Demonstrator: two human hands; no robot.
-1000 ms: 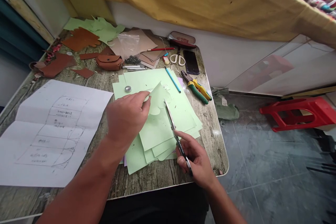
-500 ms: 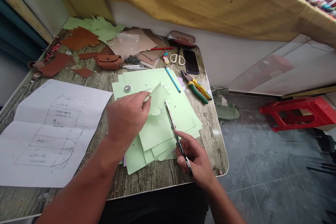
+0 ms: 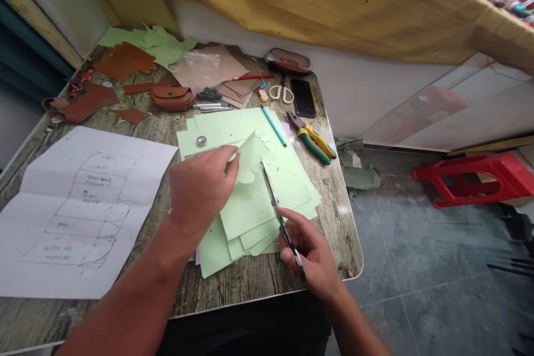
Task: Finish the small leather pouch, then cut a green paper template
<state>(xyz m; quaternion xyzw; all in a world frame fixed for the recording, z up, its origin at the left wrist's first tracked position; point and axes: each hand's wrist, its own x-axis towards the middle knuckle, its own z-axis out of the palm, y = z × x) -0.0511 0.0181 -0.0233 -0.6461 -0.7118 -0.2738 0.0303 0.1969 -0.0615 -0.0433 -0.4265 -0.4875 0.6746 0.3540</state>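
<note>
My left hand pinches a small cut piece of light green paper between thumb and fingers; its pointed corner rises past the fingertips. My right hand is closed round the handles of a pair of scissors. The narrow blades point up and left, nearly together, with their tip close to the paper's right side. Below both hands lies a stack of green paper sheets, spread unevenly. On the stack rest a round metal disc and a light blue pencil.
A creased paper with a drawn pattern lies left. Green-and-yellow pliers, a phone and white-handled scissors lie right of the stack. Behind are a brown leather pouch, leather scraps and metal rods. A red stool stands on the floor.
Both hands, the green paper piece and the scissors keep practically the same position. The view has shifted very slightly, moving the table items a little left.
</note>
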